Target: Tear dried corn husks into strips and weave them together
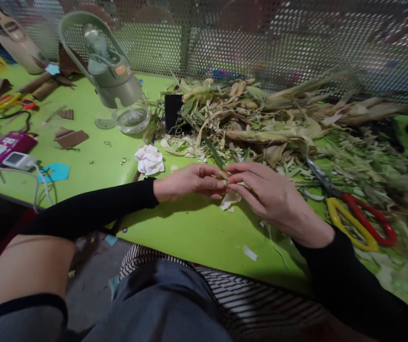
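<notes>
My left hand (pixel 191 181) and my right hand (pixel 275 197) meet fingertip to fingertip above the green table, both closed in a pinch. Between them is a strip of corn husk (pixel 214 151); its long green end sticks up and away from me, while the part at the fingertips is mostly hidden. Just below the fingertips a pale husk scrap (pixel 230 201) shows; whether it hangs from the strip or lies on the table I cannot tell. To the right of my right hand lie scissors (pixel 348 209) with one red and one yellow handle, blades pointing away.
A heap of dried corn husks (pixel 247 114) fills the back and right, partly covering a black box-like object (pixel 173 113). Left of it stand a green-grey bottle (pixel 114 80) and a crumpled tissue (pixel 149 159). Farther left lies a purple power strip (pixel 9 146). A perforated metal screen (pixel 218 42) borders the back.
</notes>
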`<act>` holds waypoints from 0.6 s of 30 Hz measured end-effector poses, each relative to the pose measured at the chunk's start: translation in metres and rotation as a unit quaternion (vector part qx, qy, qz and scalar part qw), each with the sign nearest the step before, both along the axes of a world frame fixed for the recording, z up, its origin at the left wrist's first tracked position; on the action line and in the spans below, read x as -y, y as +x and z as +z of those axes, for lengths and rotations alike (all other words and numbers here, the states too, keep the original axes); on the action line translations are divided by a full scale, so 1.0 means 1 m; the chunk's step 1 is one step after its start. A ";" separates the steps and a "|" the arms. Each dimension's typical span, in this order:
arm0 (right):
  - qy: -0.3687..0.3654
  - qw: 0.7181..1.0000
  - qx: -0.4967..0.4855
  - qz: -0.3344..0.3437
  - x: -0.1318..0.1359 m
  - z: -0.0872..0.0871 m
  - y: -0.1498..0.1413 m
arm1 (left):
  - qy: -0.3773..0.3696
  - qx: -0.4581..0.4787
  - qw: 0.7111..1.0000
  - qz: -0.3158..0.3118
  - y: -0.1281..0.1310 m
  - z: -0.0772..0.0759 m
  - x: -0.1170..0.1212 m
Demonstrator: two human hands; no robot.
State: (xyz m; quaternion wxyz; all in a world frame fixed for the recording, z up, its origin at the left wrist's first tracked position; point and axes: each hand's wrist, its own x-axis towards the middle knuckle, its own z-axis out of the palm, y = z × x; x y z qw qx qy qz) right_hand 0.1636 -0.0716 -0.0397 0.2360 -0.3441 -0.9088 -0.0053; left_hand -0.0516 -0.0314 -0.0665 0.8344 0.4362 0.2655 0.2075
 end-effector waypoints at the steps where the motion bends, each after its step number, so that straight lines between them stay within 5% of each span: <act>1: -0.012 1.000 -0.002 0.002 0.000 0.000 0.000 | -0.011 0.000 1.000 0.001 0.000 0.001 0.000; 6: -0.104 0.992 -0.072 -0.006 -0.001 0.000 0.002 | -0.013 -0.003 1.000 -0.023 0.000 0.008 0.002; 11: -0.252 0.935 -0.240 -0.063 -0.001 -0.001 0.001 | -0.058 0.016 0.998 -0.027 0.002 0.011 0.004; 18: -0.216 0.928 -0.291 -0.091 0.004 -0.004 -0.008 | -0.078 0.036 0.996 -0.017 0.003 0.008 0.005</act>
